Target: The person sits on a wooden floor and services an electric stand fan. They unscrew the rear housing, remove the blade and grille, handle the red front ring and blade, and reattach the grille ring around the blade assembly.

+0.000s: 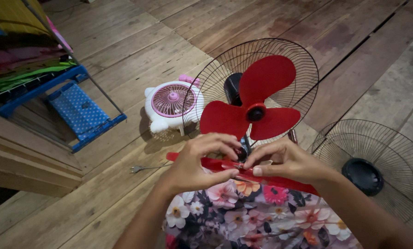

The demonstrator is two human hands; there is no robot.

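Hands pinch the fan's red rim (262, 177) across the lap, left hand (195, 163) and right hand (287, 159) each closing fingertips on it below the red blades (257, 99), steadying the back grille (250, 87) upright.

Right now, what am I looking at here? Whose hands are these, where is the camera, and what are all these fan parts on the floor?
There is no machine: a person wears a camera on the head, looking down at their own hands. The left hand and right hand both pinch a red strip just under a fan, above a flowered cloth. The fan has red blades in front of a wire guard. On the wooden floor lie a loose guard, a small pink-and-white fan, a plug and a blue rack.
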